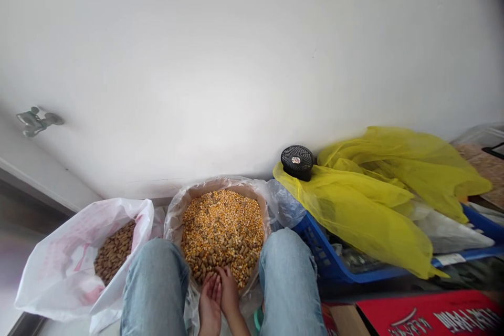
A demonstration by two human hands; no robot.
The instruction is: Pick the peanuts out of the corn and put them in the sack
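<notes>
Yellow corn kernels (224, 215) fill a plastic-lined container (173, 226) between my knees. Brown oblong pieces (202, 260), perhaps nuts or pellets, are mixed among them, thickest toward my side. My left hand (210, 296) rests at the near edge of the heap, palm up, fingers stretched and slightly cupped. Beside it, touching or nearly so, my right hand (228, 290) has its fingers extended over the nearest brown pieces. Nothing held shows clearly in either hand. To the left, a white plastic bag (51, 268) stands open with more brown pieces (115, 254) inside.
A blue plastic basket (321, 244) stands at right, with yellow mesh cloth (366, 215) draped over it. A small black fan (298, 161) sits at its back corner by the white wall (236, 63). A red box (433, 312) lies at lower right. My knees (289, 268) flank the container.
</notes>
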